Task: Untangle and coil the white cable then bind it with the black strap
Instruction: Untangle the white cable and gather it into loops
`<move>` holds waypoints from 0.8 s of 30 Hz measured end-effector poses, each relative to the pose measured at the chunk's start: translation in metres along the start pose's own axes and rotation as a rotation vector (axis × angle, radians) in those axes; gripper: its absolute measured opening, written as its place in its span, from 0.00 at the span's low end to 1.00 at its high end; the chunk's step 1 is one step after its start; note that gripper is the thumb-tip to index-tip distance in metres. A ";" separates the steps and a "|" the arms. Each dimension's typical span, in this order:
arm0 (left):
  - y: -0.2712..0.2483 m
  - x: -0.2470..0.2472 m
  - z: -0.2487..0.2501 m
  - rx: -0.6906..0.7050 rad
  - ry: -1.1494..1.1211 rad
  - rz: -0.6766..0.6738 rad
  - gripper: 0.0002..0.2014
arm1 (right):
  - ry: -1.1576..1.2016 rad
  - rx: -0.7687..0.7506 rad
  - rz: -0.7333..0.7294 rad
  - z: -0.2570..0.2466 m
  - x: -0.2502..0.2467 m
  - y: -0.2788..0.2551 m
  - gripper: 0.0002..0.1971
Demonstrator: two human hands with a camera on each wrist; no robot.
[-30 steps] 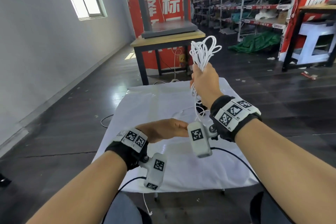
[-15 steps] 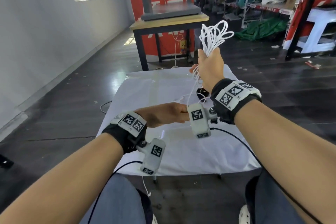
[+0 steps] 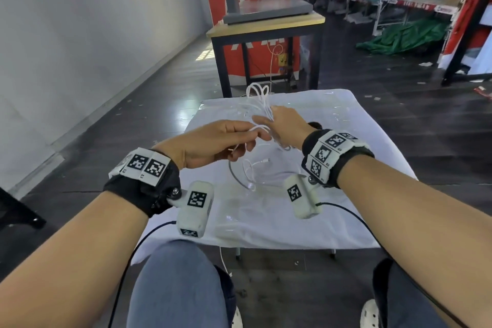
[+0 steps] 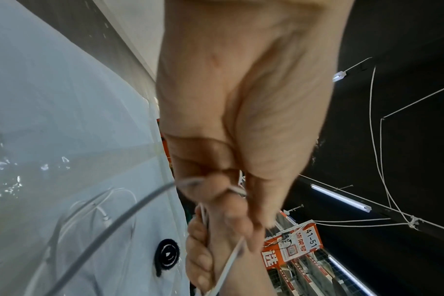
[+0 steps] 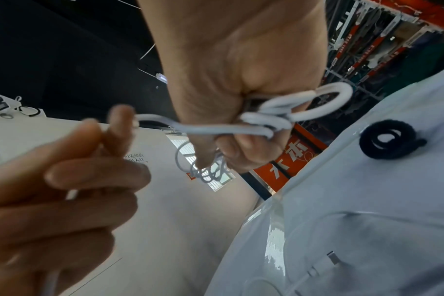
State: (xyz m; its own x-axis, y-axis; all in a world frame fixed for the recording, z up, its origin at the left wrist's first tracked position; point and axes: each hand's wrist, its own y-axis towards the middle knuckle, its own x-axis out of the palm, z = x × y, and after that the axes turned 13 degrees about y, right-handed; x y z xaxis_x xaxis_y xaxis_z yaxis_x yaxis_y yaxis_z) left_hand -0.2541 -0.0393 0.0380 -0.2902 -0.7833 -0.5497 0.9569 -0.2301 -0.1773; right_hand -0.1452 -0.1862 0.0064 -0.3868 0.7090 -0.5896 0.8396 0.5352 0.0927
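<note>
over the white table (image 3: 346, 216), both hands' fingers grip white cable (image 5: 254, 128); black strap (image 5: 390, 140) beside.

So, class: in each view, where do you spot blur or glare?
Head view: window glare on the dark floor, straight lines bowed by the wide lens. Left wrist view: the white cable smears grey. Right wrist view: the left hand is blurred; the black strap is sharp.

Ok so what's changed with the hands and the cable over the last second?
The right hand has brought the white cable bundle down from head height to just above the table. The left hand rose slightly to meet it, pinching a strand. The black strap stayed on the table.
</note>
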 end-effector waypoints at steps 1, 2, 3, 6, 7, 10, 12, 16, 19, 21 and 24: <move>0.000 -0.001 -0.001 0.006 0.022 0.056 0.13 | -0.032 0.036 -0.043 -0.003 0.003 -0.001 0.11; 0.001 -0.002 -0.002 0.012 0.045 0.112 0.14 | -0.019 0.079 -0.068 -0.004 0.007 -0.001 0.10; 0.002 -0.002 -0.003 0.017 0.062 0.163 0.14 | 0.034 0.124 -0.094 -0.004 0.010 -0.001 0.10; 0.006 -0.004 -0.010 0.019 0.070 0.286 0.13 | 0.349 0.288 -0.138 -0.006 0.019 -0.005 0.22; 0.009 -0.005 -0.012 0.014 0.083 0.329 0.11 | 0.407 0.322 -0.141 -0.008 0.021 -0.007 0.30; 0.018 -0.008 -0.021 -0.020 0.100 0.467 0.08 | 0.443 0.314 -0.166 -0.012 0.022 -0.012 0.41; 0.025 -0.011 -0.026 -0.025 0.158 0.539 0.07 | 0.426 0.319 -0.202 -0.010 0.020 -0.013 0.41; 0.030 -0.018 -0.032 0.017 0.444 0.599 0.04 | 0.200 0.260 -0.345 -0.004 0.014 -0.012 0.36; 0.033 -0.025 -0.040 -0.001 0.482 0.562 0.04 | 0.108 0.218 -0.435 0.000 0.009 -0.014 0.26; 0.031 -0.027 -0.044 -0.025 0.412 0.518 0.03 | 0.127 0.199 -0.450 0.001 0.008 -0.015 0.23; 0.029 -0.026 -0.049 -0.067 0.291 0.519 0.04 | 0.174 0.172 -0.423 0.001 0.008 -0.017 0.20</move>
State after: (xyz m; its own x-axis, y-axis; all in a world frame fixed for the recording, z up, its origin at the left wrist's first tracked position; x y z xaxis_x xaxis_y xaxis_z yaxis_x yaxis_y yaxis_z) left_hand -0.2197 0.0028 0.0076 0.2141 -0.5914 -0.7774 0.9745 0.1843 0.1282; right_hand -0.1622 -0.1900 -0.0011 -0.7531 0.5200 -0.4031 0.6405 0.7197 -0.2681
